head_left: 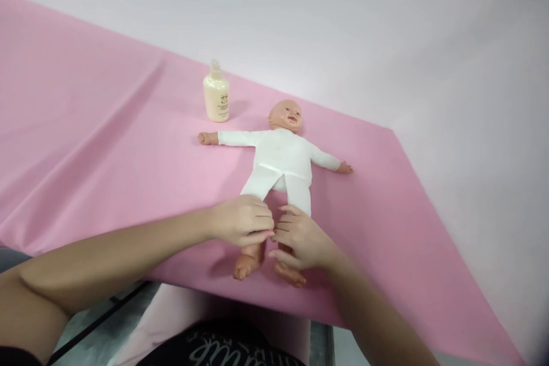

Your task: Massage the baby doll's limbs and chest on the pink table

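A baby doll [283, 151] with a white cloth body lies face up, its arms spread and its bare feet towards me. My left hand [243, 220] lies over the doll's leg on the left, with its fingers curled around it. Over the other leg, my right hand [303, 238] bends its fingers round the shin, thumb near the ankle. The fingertips of both hands come close together between the legs. Both of the doll's lower legs are partly hidden under my hands, while the feet show below.
A cream pump bottle [217, 97] with a small printed label stands upright beyond the doll's arm on the left. Pink cloth [377, 229] covers the table, with folds at the left. Its near edge runs just in front of my body. A white surface [429, 40] lies behind.
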The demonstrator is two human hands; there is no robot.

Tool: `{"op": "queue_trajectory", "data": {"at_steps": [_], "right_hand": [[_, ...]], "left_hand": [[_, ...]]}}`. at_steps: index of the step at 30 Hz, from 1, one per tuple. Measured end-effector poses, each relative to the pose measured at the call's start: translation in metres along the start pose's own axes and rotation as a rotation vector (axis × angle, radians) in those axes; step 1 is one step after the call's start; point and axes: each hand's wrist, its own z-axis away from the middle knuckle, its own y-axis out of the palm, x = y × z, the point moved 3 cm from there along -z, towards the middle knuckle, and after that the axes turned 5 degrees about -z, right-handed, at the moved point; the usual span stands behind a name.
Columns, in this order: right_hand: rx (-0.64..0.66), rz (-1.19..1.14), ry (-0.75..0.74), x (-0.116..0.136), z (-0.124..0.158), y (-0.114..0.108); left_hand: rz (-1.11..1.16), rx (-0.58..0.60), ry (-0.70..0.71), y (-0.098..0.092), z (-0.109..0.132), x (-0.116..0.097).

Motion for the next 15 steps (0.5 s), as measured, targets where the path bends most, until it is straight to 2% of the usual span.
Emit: {"op": "queue_trajectory", "data": {"at_steps": [5,12,15], "right_hand": [[-0.075,-0.024,0.017,-0.002,-0.001,-0.002],[-0.375,-0.166,0.096,0.004,-0.001,-0.020],[-0.458,-0.214,0.096,0.005,0.001,-0.023]], "left_hand": [[-0.001,0.048,0.034,0.002,-0.001,0.000],[0.125,0.104,0.151,0.003,-0.002,-0.010],[0.167,0.140,0.187,0.005,-0.003,-0.014]]}}
